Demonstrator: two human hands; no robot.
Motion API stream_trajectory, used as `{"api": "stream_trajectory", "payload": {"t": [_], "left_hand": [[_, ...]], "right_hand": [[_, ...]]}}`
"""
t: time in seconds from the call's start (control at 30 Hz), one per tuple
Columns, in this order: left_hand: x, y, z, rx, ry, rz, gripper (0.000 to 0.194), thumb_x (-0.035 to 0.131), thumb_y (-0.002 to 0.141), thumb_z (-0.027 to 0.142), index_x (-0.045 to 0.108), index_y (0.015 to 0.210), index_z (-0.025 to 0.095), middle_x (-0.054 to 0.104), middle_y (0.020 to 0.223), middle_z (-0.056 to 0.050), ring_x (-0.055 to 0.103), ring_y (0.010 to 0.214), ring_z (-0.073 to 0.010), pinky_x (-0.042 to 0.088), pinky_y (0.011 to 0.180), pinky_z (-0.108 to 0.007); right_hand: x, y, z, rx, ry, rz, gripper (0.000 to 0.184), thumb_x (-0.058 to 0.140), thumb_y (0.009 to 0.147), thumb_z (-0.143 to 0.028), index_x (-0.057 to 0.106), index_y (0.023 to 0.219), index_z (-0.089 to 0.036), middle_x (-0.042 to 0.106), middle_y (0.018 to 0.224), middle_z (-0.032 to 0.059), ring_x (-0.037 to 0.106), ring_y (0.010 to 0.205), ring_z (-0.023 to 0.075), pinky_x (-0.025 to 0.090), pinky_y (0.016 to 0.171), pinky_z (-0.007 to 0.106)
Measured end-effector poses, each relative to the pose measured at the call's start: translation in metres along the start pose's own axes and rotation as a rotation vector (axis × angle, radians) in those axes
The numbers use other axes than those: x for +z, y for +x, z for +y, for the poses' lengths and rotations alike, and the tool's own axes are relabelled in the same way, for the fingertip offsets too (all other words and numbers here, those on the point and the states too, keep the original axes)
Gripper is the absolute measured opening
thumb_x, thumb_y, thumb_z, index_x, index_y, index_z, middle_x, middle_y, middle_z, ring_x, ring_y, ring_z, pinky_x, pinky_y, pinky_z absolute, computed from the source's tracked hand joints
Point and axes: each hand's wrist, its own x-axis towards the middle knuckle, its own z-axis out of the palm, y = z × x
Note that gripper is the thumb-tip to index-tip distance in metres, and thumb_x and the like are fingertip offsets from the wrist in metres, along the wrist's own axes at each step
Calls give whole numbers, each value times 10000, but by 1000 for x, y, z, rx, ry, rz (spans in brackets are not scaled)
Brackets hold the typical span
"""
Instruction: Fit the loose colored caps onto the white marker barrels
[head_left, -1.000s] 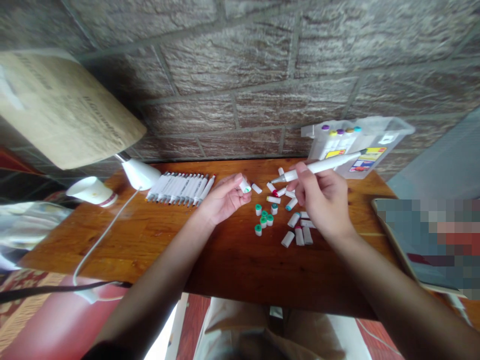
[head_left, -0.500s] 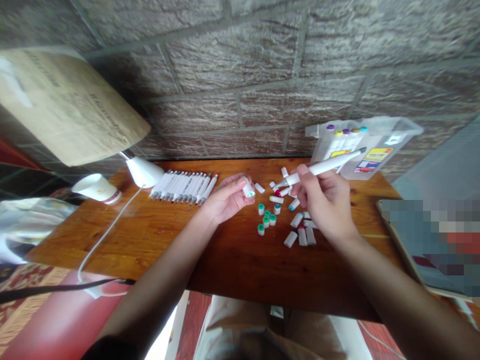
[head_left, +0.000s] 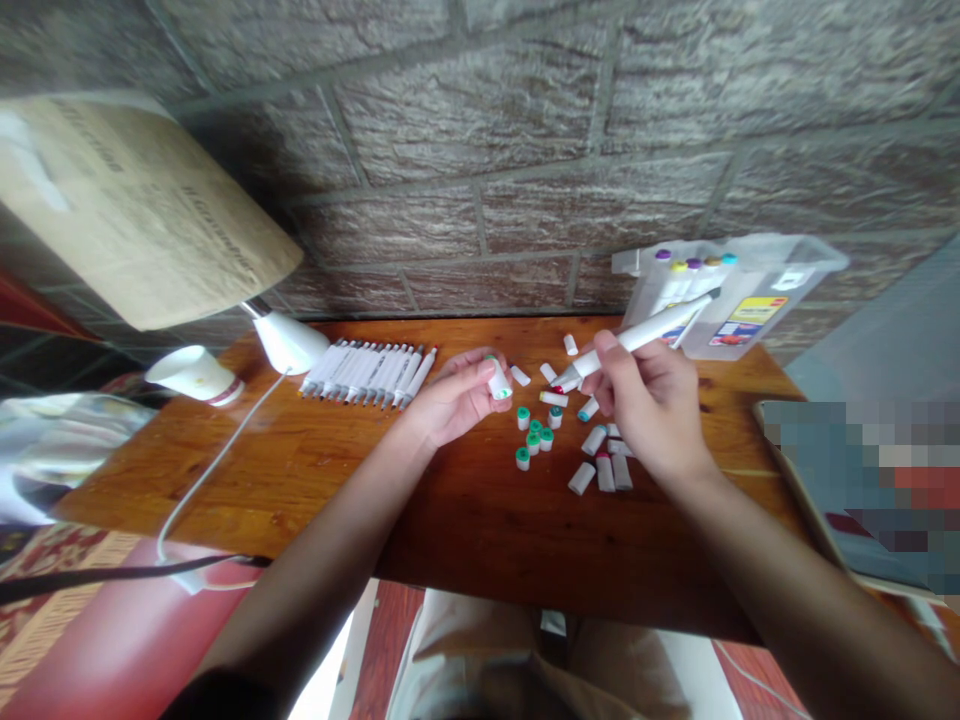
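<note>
My left hand (head_left: 463,398) is closed around a white marker cap (head_left: 498,380) with green on its ends, held just above the table. In my right hand (head_left: 649,400) a white marker (head_left: 641,340) is pinched between thumb and fingers, tilted with its bare grey tip toward the left and its dark end up to the right. Below and between the hands lie several loose caps: green-topped caps (head_left: 533,440) standing upright, and white caps (head_left: 581,478) on their sides, some with red, yellow or teal ends. My right hand hides part of this cluster.
Uncapped markers (head_left: 367,375) lie in a row at the back left. Beside them stand a lamp (head_left: 289,345) with a paper shade and a paper cup (head_left: 196,376). A clear plastic case (head_left: 795,280) with several markers is at the back right, against the brick wall (head_left: 465,150).
The marker in my right hand has tipped slightly, its dark end shifting a little left. My left hand keeps the cap in nearly the same place, turned slightly.
</note>
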Motion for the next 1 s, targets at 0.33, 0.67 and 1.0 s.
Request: {"api": "stream_trajectory", "payload": {"t": [0.33,0.67,1.0], "left_hand": [[1,0,0,3,16,16,412,964,556,368,648,701,148,551,593,31,534,549,-84,426,501,-204],[-1,2,-1,-11,-8,48,379,927,634,350,609,670,147,568,606,28,530,546,-72,427,508,-197],[4,7,0,-23,-61,180,398,945,577,318,591,648,149,558,568,56,497,486,-54,402,470,-184]], "right_hand": [[0,0,-1,-7,2,-2,501,681,846,-651,594,625,-210,588,496,-12,448,372,89,348,355,228],[0,0,0,19,18,8,512,698,833,-650,599,614,-198,591,502,-13,447,384,81,348,369,219],[0,1,-1,35,-11,1,538,679,830,-676,592,603,-195,562,474,-21,439,380,80,339,374,217]]}}
